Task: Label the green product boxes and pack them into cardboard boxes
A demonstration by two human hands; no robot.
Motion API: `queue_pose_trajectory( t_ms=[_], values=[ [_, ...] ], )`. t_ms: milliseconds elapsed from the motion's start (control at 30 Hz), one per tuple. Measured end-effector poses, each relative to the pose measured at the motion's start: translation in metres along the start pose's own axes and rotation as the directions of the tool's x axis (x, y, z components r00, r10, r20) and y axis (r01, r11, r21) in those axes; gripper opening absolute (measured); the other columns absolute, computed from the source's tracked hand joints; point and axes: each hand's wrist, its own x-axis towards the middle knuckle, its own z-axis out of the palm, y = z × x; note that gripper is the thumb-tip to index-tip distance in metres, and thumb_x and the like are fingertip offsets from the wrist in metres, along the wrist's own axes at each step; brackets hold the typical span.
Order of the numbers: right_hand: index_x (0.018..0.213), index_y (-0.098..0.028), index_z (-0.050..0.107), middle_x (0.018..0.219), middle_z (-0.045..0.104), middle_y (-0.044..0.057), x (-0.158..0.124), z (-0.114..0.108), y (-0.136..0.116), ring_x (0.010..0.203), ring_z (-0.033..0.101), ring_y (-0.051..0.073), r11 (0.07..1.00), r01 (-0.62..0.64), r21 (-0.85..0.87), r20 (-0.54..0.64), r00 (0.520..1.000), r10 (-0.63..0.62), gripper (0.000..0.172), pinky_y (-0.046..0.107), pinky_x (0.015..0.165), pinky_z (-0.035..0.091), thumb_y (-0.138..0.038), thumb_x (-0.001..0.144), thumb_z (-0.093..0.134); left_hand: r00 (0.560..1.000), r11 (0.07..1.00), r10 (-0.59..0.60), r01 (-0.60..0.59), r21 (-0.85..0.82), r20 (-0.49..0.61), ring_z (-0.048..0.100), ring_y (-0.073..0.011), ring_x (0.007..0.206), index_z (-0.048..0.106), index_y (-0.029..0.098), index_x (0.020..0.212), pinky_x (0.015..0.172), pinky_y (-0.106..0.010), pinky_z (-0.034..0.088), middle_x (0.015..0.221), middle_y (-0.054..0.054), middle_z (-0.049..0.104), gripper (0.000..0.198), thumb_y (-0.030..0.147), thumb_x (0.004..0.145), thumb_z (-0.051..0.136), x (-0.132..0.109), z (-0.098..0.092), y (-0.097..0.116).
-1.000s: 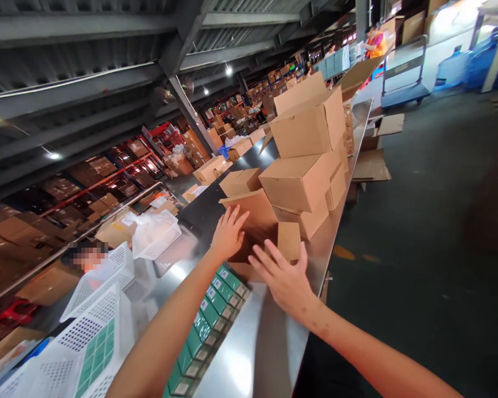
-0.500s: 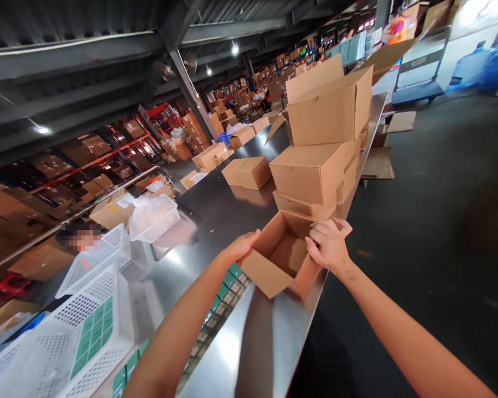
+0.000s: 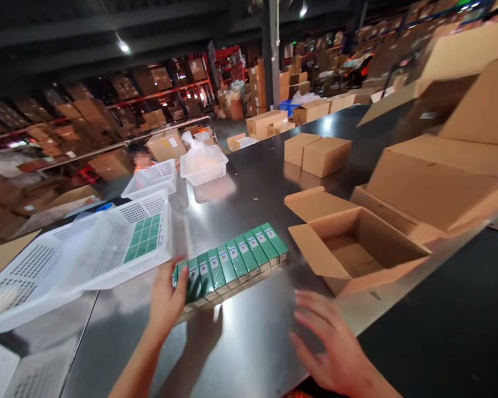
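A row of small green boxes (image 3: 232, 260) with white labels stands on the metal table. My left hand (image 3: 168, 293) is closed around the row's left end, thumb on the near side; its other fingertips are partly hidden. Over the table, to the right of the row's near side, my right hand (image 3: 326, 337) is open and slightly blurred, its fingers apart and nothing in them. Beyond it sits an open cardboard box (image 3: 385, 273), its inside bare and its left flaps spread outward. My right hand does not touch that box.
White perforated baskets (image 3: 166, 243) line the left side, one with more green boxes (image 3: 144, 237). Closed cartons (image 3: 317, 155) sit farther back. Larger open cartons (image 3: 435, 185) stand at the right, near the table edge. Another person (image 3: 141, 157) is behind the baskets.
Both hands have let go of the open cardboard box. My left hand has moved to the green boxes, my right hand back toward me. The view has swung left.
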Motion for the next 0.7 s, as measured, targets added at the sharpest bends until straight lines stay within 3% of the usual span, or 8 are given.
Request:
queue_pose_trajectory(
  t_ms=[100, 167, 200, 267, 333, 400, 500, 700],
  values=[
    [0.143, -0.015, 0.042, 0.14, 0.05, 0.019, 0.05, 0.048, 0.001, 0.134, 0.044, 0.035, 0.977, -0.178, -0.12, 0.186, 0.962, 0.198, 0.058, 0.053, 0.104, 0.046, -0.035, 0.09, 0.055, 0.965, 0.903, -0.263, 0.253, 0.348, -0.019, 0.058, -0.0348, 0.116, 0.055, 0.011, 0.128, 0.101, -0.047, 0.043, 0.125, -0.019, 0.062, 0.055, 0.047, 0.093, 0.031, -0.003, -0.038, -0.051],
    [0.143, -0.006, 0.041, 0.145, 0.044, 0.024, 0.091, 0.073, 0.022, 0.139, 0.036, 0.039, 0.876, -0.372, -0.306, 0.209, 0.872, 0.443, 0.065, 0.055, 0.109, 0.038, -0.045, 0.092, 0.05, 0.898, 0.816, -0.436, 0.369, 0.446, 0.055, 0.062, -0.0377, 0.109, 0.055, 0.01, 0.129, 0.094, -0.051, 0.046, 0.116, -0.021, 0.067, 0.059, 0.047, 0.094, 0.026, 0.001, -0.047, -0.073],
    [0.145, -0.004, 0.038, 0.146, 0.042, 0.026, 0.111, 0.084, 0.035, 0.138, 0.037, 0.039, 0.798, -0.47, -0.378, 0.226, 0.789, 0.571, 0.067, 0.053, 0.108, 0.038, -0.047, 0.094, 0.046, 0.863, 0.797, -0.492, 0.395, 0.458, 0.113, 0.065, -0.0385, 0.104, 0.06, 0.01, 0.125, 0.09, -0.051, 0.048, 0.108, -0.021, 0.07, 0.06, 0.048, 0.094, 0.025, 0.003, -0.047, -0.081],
    [0.141, -0.002, 0.043, 0.138, 0.05, 0.028, 0.144, 0.101, 0.056, 0.131, 0.048, 0.038, 0.607, -0.632, -0.482, 0.287, 0.541, 0.791, 0.065, 0.049, 0.104, 0.042, -0.05, 0.096, 0.041, 0.822, 0.811, -0.521, 0.39, 0.437, 0.232, 0.068, -0.0387, 0.095, 0.071, 0.013, 0.104, 0.084, -0.049, 0.05, 0.092, -0.02, 0.074, 0.061, 0.053, 0.093, 0.026, 0.009, -0.038, -0.092],
    [0.126, -0.001, 0.058, 0.121, 0.062, 0.03, 0.165, 0.114, 0.067, 0.118, 0.059, 0.04, 0.512, -0.671, -0.536, 0.307, 0.41, 0.859, 0.063, 0.049, 0.096, 0.047, -0.053, 0.095, 0.041, 0.802, 0.837, -0.506, 0.366, 0.408, 0.318, 0.069, -0.0393, 0.096, 0.073, 0.014, 0.084, 0.084, -0.046, 0.05, 0.088, -0.022, 0.074, 0.067, 0.06, 0.092, 0.024, 0.015, -0.025, -0.095],
    [0.112, -0.001, 0.065, 0.11, 0.066, 0.03, 0.172, 0.12, 0.066, 0.11, 0.063, 0.042, 0.492, -0.673, -0.553, 0.288, 0.4, 0.87, 0.064, 0.051, 0.092, 0.048, -0.058, 0.092, 0.044, 0.795, 0.854, -0.489, 0.351, 0.385, 0.36, 0.067, -0.0422, 0.099, 0.071, 0.013, 0.075, 0.085, -0.048, 0.049, 0.089, -0.026, 0.073, 0.074, 0.065, 0.091, 0.019, 0.019, -0.017, -0.092],
    [0.107, -0.005, 0.066, 0.107, 0.067, 0.028, 0.159, 0.114, 0.052, 0.106, 0.064, 0.042, 0.493, -0.691, -0.529, 0.212, 0.454, 0.865, 0.07, 0.051, 0.089, 0.048, -0.067, 0.09, 0.039, 0.81, 0.877, -0.455, 0.336, 0.344, 0.369, 0.066, -0.0433, 0.098, 0.069, 0.014, 0.078, 0.084, -0.049, 0.047, 0.088, -0.026, 0.072, 0.077, 0.063, 0.092, 0.011, 0.012, -0.021, -0.082],
    [0.117, -0.015, 0.045, 0.099, 0.067, 0.021, 0.066, 0.085, 0.022, 0.093, 0.066, 0.038, 0.549, -0.798, -0.249, -0.098, 0.584, 0.806, 0.069, 0.052, 0.077, 0.051, -0.074, 0.087, 0.028, 0.951, 0.948, -0.286, 0.263, 0.177, 0.121, 0.067, -0.0351, 0.077, 0.058, 0.016, 0.109, 0.065, -0.04, 0.044, 0.082, -0.013, 0.069, 0.048, 0.04, 0.096, 0.018, -0.063, -0.029, -0.088]
  ],
)
